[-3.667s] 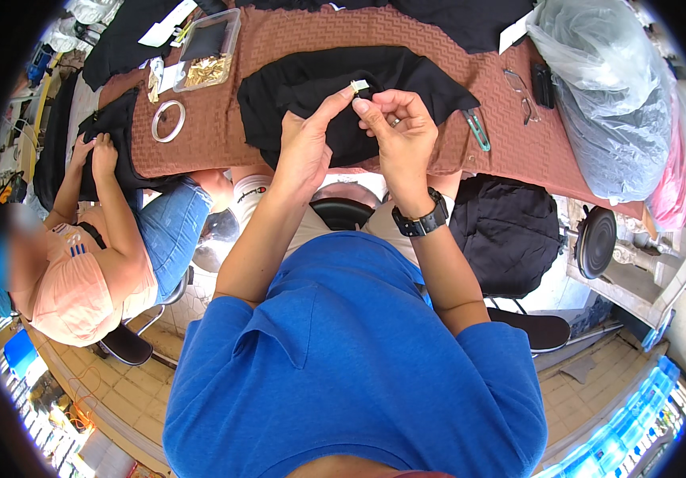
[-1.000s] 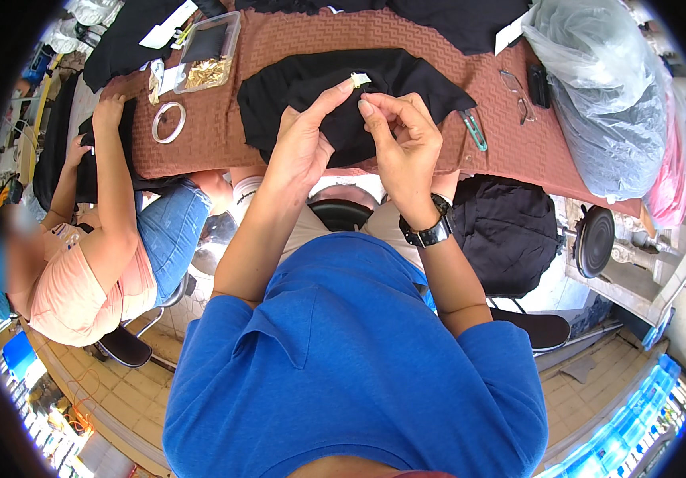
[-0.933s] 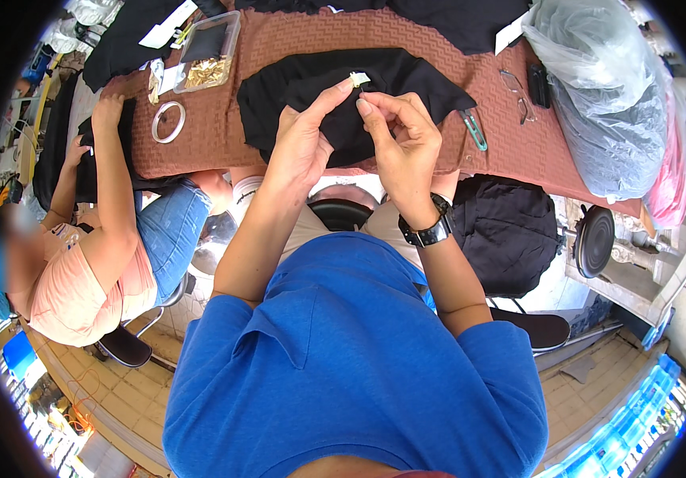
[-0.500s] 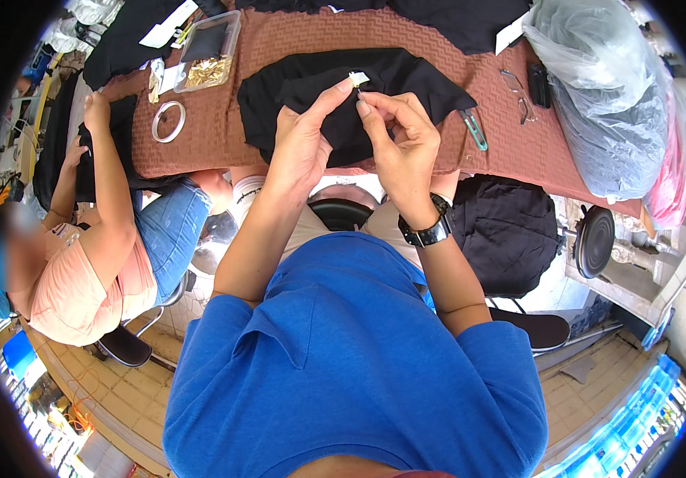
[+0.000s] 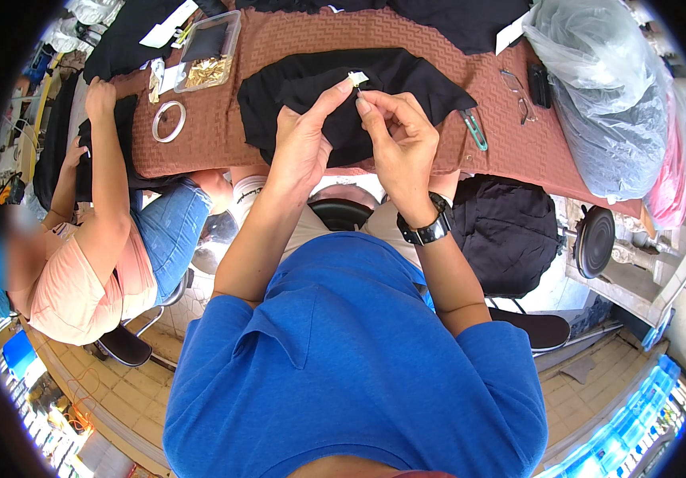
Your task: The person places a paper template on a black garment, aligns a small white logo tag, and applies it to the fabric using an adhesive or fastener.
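A piece of black cloth (image 5: pixel 295 76) lies spread on the table in front of me. My left hand (image 5: pixel 301 147) grips it, its fingers tucked under the fabric. Against that thumb's tip stands a small white label (image 5: pixel 358 77), folded up from the cloth. Just right of the label, my right hand (image 5: pixel 402 139) is closed in a pinch of thumb and forefinger. A thin dark sliver shows at the pinch, too small to name. Both hands' tips almost meet there. Green-handled thread snips (image 5: pixel 474 130) rest at the cloth's right corner.
A reddish-brown textured cloth (image 5: pixel 199 155) covers the table. On the left are a clear box (image 5: pixel 235 49) of gold-coloured pieces and a white ring-shaped roll (image 5: pixel 168 122). Eyeglasses (image 5: pixel 524 110) and a large plastic bag (image 5: pixel 606 103) lie right. A co-worker (image 5: pixel 96 271) sits at left, handling black cloth.
My hands have barely moved; the right fingertips shift very slightly by the label. The co-worker's raised hand has moved up and a little right along the black cloth.
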### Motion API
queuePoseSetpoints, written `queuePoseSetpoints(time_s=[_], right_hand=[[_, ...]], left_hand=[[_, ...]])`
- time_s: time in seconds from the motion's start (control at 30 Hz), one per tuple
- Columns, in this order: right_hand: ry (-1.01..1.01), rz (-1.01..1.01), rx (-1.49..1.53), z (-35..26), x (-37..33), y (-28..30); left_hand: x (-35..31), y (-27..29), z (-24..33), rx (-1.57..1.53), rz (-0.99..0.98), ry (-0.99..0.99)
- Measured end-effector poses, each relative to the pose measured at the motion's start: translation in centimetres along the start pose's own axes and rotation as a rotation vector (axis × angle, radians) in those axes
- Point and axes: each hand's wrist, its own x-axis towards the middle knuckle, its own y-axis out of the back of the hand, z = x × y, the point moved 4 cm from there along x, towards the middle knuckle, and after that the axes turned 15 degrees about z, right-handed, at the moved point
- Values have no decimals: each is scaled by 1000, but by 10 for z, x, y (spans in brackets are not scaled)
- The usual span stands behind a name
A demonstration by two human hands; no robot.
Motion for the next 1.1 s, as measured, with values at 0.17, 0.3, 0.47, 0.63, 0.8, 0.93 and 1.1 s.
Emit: queuePoseSetpoints(time_s=[0.17,0.3,0.47,0.63,0.8,0.93,1.1], right_hand=[[-13,-6,4,1,0,0],[-32,4,16,3,0,-1],[-25,0,8,3,1,-1],[-8,-8,13,4,0,-2],[-4,-16,16,7,-1,-4],[-32,-24,17,7,-1,-5],[-24,-19,16,7,-1,-5]], left_hand=[[3,2,-3,-3,-4,2],[5,4,-5,13,3,-7],[5,3,-4,14,5,-26],[5,2,-3,19,4,-34],[7,3,-4,2,-14,-34],[7,3,-4,11,-4,-41],[8,4,-5,-7,-6,-38]])
